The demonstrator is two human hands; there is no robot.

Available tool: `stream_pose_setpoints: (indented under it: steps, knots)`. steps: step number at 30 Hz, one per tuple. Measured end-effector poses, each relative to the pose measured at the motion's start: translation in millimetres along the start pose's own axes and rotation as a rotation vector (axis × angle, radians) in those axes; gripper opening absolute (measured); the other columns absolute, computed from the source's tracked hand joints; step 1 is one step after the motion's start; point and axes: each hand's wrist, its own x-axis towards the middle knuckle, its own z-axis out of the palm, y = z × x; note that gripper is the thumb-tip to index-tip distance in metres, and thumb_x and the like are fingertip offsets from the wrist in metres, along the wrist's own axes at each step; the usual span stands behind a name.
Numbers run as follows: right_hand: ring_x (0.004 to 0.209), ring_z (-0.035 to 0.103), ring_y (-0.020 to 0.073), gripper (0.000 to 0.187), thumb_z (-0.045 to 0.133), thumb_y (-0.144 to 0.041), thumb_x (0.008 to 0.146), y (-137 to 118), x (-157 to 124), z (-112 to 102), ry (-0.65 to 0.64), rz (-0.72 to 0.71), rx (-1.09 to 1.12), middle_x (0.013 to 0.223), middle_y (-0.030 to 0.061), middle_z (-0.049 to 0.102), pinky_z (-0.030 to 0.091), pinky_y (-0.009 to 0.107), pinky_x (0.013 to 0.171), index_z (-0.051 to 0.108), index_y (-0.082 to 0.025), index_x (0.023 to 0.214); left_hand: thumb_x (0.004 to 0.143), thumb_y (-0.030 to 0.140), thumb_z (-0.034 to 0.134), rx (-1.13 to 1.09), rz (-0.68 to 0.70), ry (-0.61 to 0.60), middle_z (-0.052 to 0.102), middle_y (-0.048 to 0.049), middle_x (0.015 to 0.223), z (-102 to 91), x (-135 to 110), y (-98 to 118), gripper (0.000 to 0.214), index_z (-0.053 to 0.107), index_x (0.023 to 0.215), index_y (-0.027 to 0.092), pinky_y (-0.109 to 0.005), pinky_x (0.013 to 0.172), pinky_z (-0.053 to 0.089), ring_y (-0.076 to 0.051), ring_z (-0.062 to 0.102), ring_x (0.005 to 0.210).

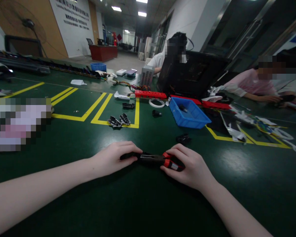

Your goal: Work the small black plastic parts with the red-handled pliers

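Observation:
A pair of pliers [151, 158] with dark jaws and red-and-black handles lies level just above or on the green table. My right hand [191, 164] is closed around its handles. On the other side, my left hand [118, 157] pinches a small dark piece at the tips of the jaws; its kind is mostly hidden by my fingers. Beyond my right hand sits a black plastic part [184, 138]. Farther off are two black-and-silver parts [115, 121], another black part [128, 105] and a small black cone-like piece [157, 113].
A blue bin [188, 113] holds a dark item. Behind it run red power strips [150, 94], a roll of white tape [156, 103] and a large black panel [189, 74]. Cables and scraps [263, 126] lie at right. Two people sit across the table [88, 204].

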Motion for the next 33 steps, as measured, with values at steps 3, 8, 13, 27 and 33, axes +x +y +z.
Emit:
stream_pose_setpoints:
  steps: [3, 8, 13, 27, 33]
  knots:
    - [0.075, 0.062, 0.0175, 0.027, 0.069, -0.04, 0.082, -0.6, 1.0, 0.6, -0.008, 0.005, -0.001, 0.09, 0.0064, 0.062, 0.05, 0.03, 0.064, 0.064, -0.017, 0.097, 0.093, 0.012, 0.058, -0.003, -0.007, 0.016, 0.064, -0.0056, 0.115, 0.4, 0.2, 1.9, 0.026, 0.064, 0.118, 0.019, -0.034, 0.093, 0.054, -0.018, 0.064, 0.103]
    - [0.07, 0.06, 0.0165, 0.026, 0.068, -0.04, 0.083, -2.8, 4.6, -0.9, -0.019, -0.005, -0.024, 0.087, 0.0059, 0.06, 0.049, 0.029, 0.06, 0.064, -0.016, 0.095, 0.093, 0.012, 0.058, -0.007, 0.011, 0.037, 0.062, -0.0066, 0.113, 1.8, 0.9, 2.6, 0.025, 0.064, 0.116, 0.018, -0.035, 0.092, 0.055, -0.019, 0.063, 0.102]
    - [0.07, 0.059, 0.0166, 0.027, 0.067, -0.04, 0.084, -1.5, 4.5, -3.5, -0.023, -0.026, -0.064, 0.087, 0.0062, 0.06, 0.048, 0.029, 0.06, 0.063, -0.016, 0.095, 0.093, 0.011, 0.058, -0.017, 0.013, 0.032, 0.062, -0.0063, 0.112, 1.9, 1.0, 1.6, 0.023, 0.064, 0.114, 0.018, -0.035, 0.092, 0.055, -0.018, 0.063, 0.101]
    - [0.071, 0.059, 0.0167, 0.026, 0.066, -0.039, 0.084, -2.8, 2.8, 1.8, -0.013, -0.025, -0.073, 0.087, 0.0062, 0.06, 0.048, 0.029, 0.061, 0.062, -0.016, 0.096, 0.096, 0.009, 0.052, 0.099, 0.051, -0.022, 0.062, -0.0061, 0.124, -1.1, -3.1, 4.5, 0.033, 0.061, 0.126, 0.021, -0.035, 0.095, 0.055, -0.019, 0.063, 0.11]
    - [0.071, 0.06, 0.0169, 0.026, 0.066, -0.04, 0.084, -3.6, 2.7, -1.0, -0.021, -0.02, -0.079, 0.087, 0.0066, 0.06, 0.048, 0.029, 0.061, 0.062, -0.016, 0.095, 0.096, 0.01, 0.054, 0.088, 0.061, -0.003, 0.064, -0.0064, 0.123, 0.1, -3.8, 3.1, 0.03, 0.063, 0.123, 0.019, -0.035, 0.095, 0.056, -0.019, 0.065, 0.108]
